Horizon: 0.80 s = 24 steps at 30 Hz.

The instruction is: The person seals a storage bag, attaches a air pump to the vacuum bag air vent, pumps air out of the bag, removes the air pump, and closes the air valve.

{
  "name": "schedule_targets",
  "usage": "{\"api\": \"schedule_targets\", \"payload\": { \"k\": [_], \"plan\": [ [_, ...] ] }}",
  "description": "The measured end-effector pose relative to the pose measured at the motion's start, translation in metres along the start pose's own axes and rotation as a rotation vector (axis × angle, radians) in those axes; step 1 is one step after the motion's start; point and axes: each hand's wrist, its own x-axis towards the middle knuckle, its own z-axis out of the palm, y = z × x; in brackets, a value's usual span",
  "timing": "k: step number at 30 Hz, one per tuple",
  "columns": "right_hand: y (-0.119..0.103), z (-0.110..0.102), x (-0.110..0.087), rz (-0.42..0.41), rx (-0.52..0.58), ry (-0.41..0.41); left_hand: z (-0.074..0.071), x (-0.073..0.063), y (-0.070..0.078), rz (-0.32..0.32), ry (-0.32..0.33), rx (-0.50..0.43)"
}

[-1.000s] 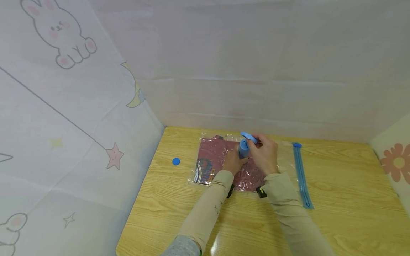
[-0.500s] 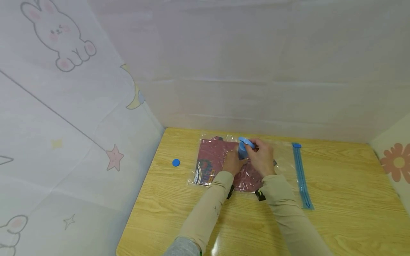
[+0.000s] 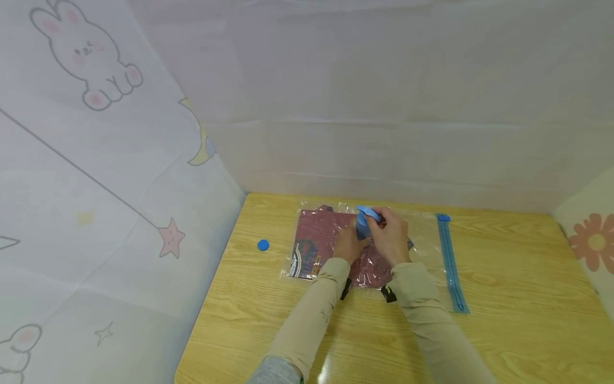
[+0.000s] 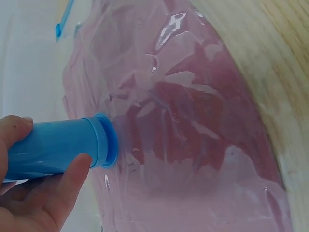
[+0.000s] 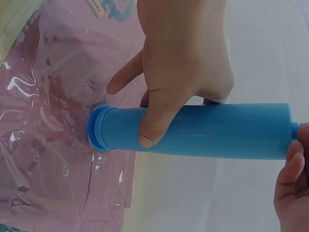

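Note:
A blue hand pump (image 5: 212, 130) stands on the round blue valve (image 5: 96, 128) of a clear vacuum storage bag (image 3: 427, 229). Folded maroon clothing (image 3: 318, 226) with a printed design fills the bag's left and middle parts. My left hand (image 3: 348, 245) grips the pump's barrel low down, thumb on one side and fingers round the other. At the top, my right hand (image 3: 393, 237) holds the pump's handle (image 3: 368, 213) between thumb and fingers. The handle sits close above the barrel, with only a short piece of rod showing in the right wrist view.
A blue round cap (image 3: 263, 245) lies on the wooden table (image 3: 230, 304), left of the bag. Along the bag's right end runs a blue zip strip (image 3: 452, 266) with a slider (image 3: 444, 218) at its far end. A white sheet wall (image 3: 336, 154) stands behind the table.
My right hand has pushed the pump handle down toward the barrel, mostly within the first half second. My left hand has stayed on the barrel.

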Motion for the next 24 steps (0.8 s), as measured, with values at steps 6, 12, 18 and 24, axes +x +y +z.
{"api": "schedule_targets", "payload": {
  "k": [6, 12, 18, 24],
  "plan": [
    [-0.002, -0.003, 0.003, 0.017, 0.003, -0.044, -0.009, 0.003, -0.001, 0.014, -0.096, 0.034],
    [0.000, -0.013, 0.007, -0.013, 0.028, -0.136, -0.035, 0.006, -0.005, -0.001, -0.288, 0.020],
    [0.004, -0.025, 0.014, -0.026, -0.002, -0.192, -0.064, 0.010, -0.014, 0.013, -0.295, 0.128],
    [0.007, -0.020, 0.019, -0.020, -0.026, -0.298, -0.073, 0.010, -0.020, 0.017, -0.308, 0.115]
  ]
}}
